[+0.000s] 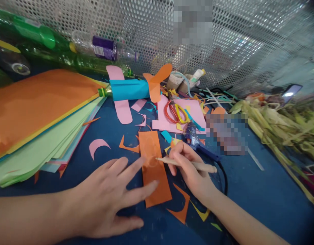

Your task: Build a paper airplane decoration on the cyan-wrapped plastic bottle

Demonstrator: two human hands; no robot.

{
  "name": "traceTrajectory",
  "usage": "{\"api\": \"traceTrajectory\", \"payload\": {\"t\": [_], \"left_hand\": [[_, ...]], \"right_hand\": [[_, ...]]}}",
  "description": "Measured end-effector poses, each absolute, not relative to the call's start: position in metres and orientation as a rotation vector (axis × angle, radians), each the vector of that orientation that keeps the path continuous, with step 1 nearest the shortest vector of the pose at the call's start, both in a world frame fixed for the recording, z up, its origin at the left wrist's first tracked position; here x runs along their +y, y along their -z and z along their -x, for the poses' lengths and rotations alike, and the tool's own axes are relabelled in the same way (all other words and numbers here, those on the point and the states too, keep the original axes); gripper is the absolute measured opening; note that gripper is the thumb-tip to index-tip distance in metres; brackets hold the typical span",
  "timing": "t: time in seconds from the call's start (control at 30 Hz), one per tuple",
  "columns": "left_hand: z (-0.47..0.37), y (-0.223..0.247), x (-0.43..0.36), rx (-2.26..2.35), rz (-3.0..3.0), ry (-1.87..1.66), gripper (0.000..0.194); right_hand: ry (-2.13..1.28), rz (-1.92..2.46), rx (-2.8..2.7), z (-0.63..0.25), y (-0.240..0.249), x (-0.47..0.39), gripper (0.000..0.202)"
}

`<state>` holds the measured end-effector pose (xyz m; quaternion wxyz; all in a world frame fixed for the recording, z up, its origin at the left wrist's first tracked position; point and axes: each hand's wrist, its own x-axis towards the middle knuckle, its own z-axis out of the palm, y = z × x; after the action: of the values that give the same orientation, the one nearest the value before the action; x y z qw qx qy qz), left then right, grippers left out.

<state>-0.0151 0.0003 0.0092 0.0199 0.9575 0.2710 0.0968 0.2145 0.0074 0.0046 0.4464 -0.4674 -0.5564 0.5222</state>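
Note:
An orange paper strip lies flat before me, with faint rounded outlines drawn on its upper half. My left hand rests with fingers spread, two fingertips on the strip's left side and middle. In my right hand a pencil is gripped, its tip touching the strip near the drawn outline. Past the strip lies a plastic bottle wrapped in blue paper, with a pink paper wing and orange paper tail pieces. Orange offcuts surround the strip.
Stacked coloured paper covers the left side. Scissors lie on pink paper; a blue glue gun with a black cord sits near my right hand. Bottles line the perforated metal panel. Dry husks lie right.

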Motion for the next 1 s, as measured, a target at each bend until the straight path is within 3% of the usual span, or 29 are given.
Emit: {"api": "traceTrajectory", "payload": {"t": [0.13, 0.3, 1.0], "left_hand": [[0.016, -0.008, 0.002, 0.658, -2.958, -0.362, 0.047], [0.016, -0.007, 0.005, 0.646, -2.967, -0.353, 0.048], [0.016, -0.009, 0.009, 0.46, -3.043, -0.317, 0.044]], "right_hand": [[-1.269, 1.258, -1.448, -0.214, -0.004, 0.005, 0.017], [-1.163, 1.349, -1.557, -0.212, 0.001, 0.004, 0.028], [-1.13, 1.39, -1.64, -0.213, 0.006, 0.004, 0.03]]}}
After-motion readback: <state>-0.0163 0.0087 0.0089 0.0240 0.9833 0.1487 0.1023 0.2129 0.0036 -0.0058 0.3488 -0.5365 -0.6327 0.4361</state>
